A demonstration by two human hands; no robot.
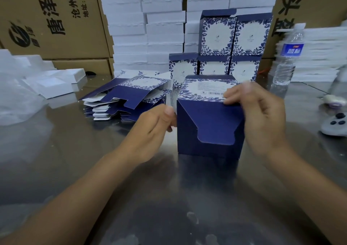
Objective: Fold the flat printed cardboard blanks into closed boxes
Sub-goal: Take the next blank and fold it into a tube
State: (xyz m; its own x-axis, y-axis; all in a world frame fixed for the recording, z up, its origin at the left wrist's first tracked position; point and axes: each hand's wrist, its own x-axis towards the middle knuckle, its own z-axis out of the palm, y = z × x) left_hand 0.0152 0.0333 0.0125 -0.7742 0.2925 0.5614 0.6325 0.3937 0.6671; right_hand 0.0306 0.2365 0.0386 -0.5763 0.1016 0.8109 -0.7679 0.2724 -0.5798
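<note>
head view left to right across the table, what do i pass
white foam trays → stack of flat blanks → left hand → half-folded box → right hand → grey controller

A box stands on the desk at the middle. To its left and a little behind lies a stack of flat blanks. Behind it, finished boxes sit two rows high, in front of a wall of foam trays. A bottle stands to the right.
</note>
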